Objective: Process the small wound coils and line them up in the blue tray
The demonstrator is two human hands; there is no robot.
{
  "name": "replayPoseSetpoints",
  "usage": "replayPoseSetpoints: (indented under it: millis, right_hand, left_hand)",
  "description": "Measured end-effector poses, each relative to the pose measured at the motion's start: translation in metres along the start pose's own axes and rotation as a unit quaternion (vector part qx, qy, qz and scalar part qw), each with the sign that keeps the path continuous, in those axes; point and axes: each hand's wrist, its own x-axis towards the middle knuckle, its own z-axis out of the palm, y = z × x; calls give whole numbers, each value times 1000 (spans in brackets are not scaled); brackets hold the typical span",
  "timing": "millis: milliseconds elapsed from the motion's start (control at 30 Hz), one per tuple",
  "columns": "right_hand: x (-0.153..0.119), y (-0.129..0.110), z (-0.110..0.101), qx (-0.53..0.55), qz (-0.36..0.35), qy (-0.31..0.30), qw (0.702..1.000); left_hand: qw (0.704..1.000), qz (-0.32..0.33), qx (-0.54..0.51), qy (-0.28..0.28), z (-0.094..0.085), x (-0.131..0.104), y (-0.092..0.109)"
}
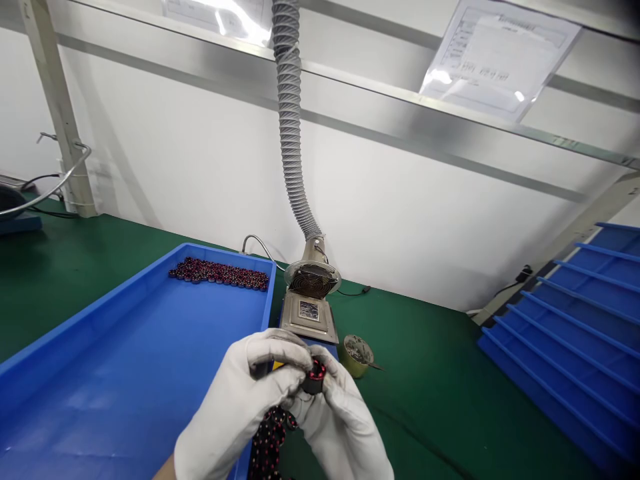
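Both my hands wear white gloves and meet low in the middle of the head view. A small black ring-shaped part (315,379) with red segments around its upper rim is pinched between them. My left hand (250,390) is closed, its thumb and fingertips on the part's left side. My right hand (343,407) grips the same part from the right, fingers bent around it. Below my hands, partly hidden by the left one, lies a pile of similar black-and-red ring parts (267,443).
To the left stands a large blue tray (125,360), similar parts (220,273) grouped at its far end. Behind my hands sits a metal solder pot (310,312) beneath an extraction hood (314,277) and grey hose (290,120). A small tub (356,357) and stacked blue trays (565,340) are rightward.
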Motion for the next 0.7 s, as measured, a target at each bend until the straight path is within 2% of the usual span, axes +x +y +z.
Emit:
replayPoseSetpoints:
  millis: [67, 167, 233, 267, 333, 400, 467, 533, 600, 667, 700]
  right_hand:
    - [-1, 0, 0, 5, 5, -16, 1000]
    - [-2, -4, -2, 21, 32, -47, 998]
    - [-2, -6, -2, 22, 38, -53, 998]
    - [-2, -7, -2, 18, 31, -50, 998]
    - [-1, -7, -1, 5, 2, -32, 999]
    - [-1, -5, 1, -11, -26, -10, 1000]
    - [-1, -2, 3, -24, -52, 5, 998]
    - [1, 2, 1, -45, -99, 17, 994]
    - [3, 5, -2, -99, -185, 31, 977]
    - [5, 8, -6, -178, -292, 51, 938]
    - [5, 9, -6, -221, -345, 58, 910]
  left_hand:
    - [998, 8, -62, 12, -2, -4, -5]
    - [986, 46, -140, 84, -11, -8, -5]
    - [987, 61, -88, 116, -17, -7, -1]
    - [992, 59, -27, 105, -18, -6, 2]
    - [994, 49, 88, 45, -15, -3, 5]
    - [991, 53, 124, -6, -8, -1, 4]
    - [990, 80, 113, -7, -2, -3, -1]
    - [990, 111, 87, 29, -1, -7, -7]
    - [988, 131, 37, 74, -5, -11, -11]
    - [987, 112, -6, 111, -9, -12, -9]
    - [990, 88, -17, 112, -10, -11, -7]
